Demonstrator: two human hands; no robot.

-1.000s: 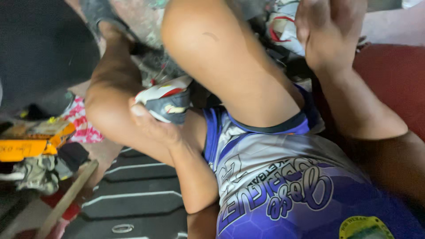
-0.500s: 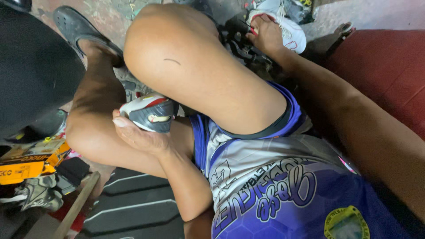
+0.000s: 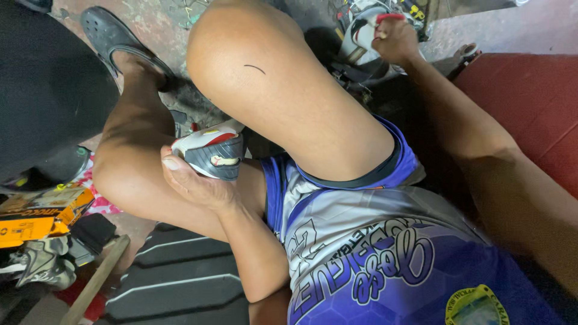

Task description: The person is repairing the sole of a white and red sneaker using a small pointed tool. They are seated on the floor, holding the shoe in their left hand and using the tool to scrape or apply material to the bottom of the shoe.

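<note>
Sneaker, white and red with a dark grey sole, is the thing in the left hand. It sits low between the person's two bare legs, with the sole turned toward the camera. The left hand closes around its lower edge; the thumb lies along the side of the sole and the other fingers are hidden behind the shoe, so the grasp looks firm but I cannot see all of it.

The right hand is far away from this shoe, stretched out to the top of the picture. Its fingers are curled around a small red object, and the hand touches a second shoe, white with dark parts, which lies in a pile of things on the floor. What exactly the red object is, I cannot tell.

Around the first shoe, the raised knee is just above it. The person wears a blue and white jersey. The left foot has a dark grey clog. Below the left arm lies a black tyre tread, and beside it a wooden stick. At the left edge there is a yellow and orange box.
</note>
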